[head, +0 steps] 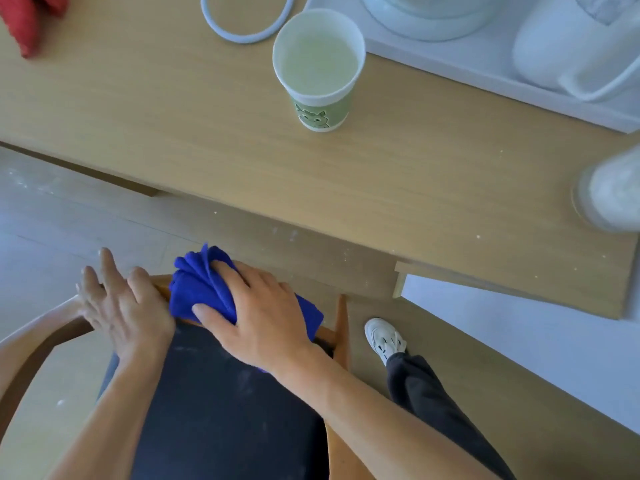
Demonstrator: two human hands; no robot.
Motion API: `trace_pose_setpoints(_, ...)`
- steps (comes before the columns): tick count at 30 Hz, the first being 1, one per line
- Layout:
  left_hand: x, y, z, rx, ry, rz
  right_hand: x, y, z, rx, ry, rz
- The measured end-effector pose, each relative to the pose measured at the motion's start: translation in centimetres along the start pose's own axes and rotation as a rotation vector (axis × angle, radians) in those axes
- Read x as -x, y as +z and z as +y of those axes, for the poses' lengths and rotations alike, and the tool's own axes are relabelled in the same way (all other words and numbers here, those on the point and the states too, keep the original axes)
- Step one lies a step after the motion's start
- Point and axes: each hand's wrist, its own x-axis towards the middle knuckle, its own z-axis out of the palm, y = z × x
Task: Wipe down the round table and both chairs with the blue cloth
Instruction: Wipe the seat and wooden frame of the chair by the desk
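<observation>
A bunched blue cloth (201,289) lies on the front edge of a chair with a dark seat (214,403) and a wooden frame (343,327). My right hand (263,313) grips the cloth, fingers and thumb curled around it, and presses it onto the seat's front edge. My left hand (117,303) rests beside it on the chair's curved wooden rail, fingers straight. The wooden table (173,109) stretches across the upper half of the view, just beyond the chair.
On the table stand a paper cup (318,71) of pale liquid, a white tray (485,74) with white vessels, a grey ring (242,32), a red cloth (27,19) and a glass (609,192) at the right edge. My foot (384,337) is on the floor, right of the chair.
</observation>
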Motion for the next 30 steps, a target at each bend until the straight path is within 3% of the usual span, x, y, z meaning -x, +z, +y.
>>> trace_pose_setpoints(5, 0.5, -0.4, 1.0, 0.079, -0.052, 0.042, 3.3, -1.2, 3.3, -0.206, 0.029, -0.035)
trace_pose_setpoints(11, 0.5, -0.3, 0.9, 0.054, -0.045, 0.042, 15.3, -0.9, 9.0, -0.325, 0.473, -0.024)
trace_pose_setpoints(15, 0.8, -0.4, 0.9, 0.021, -0.079, 0.04, 17.8, 0.1, 8.4, -0.198, 0.552, 0.052)
trace_pose_setpoints(23, 6.7, -1.3, -1.4, -0.133, 0.177, -0.083, 9.4, 0.1, 5.0, -0.021, 0.067, 0.085)
trace_pose_setpoints(27, 12.3, -1.4, -5.1, -0.108, 0.203, -0.064, 12.3, 0.3, 6.7, 0.258, -0.3, 0.161)
trace_pose_setpoints(30, 18.5, -0.5, -9.6, -0.101, 0.148, -0.103, 15.9, -0.1, 9.4, 0.438, -0.488, 0.116)
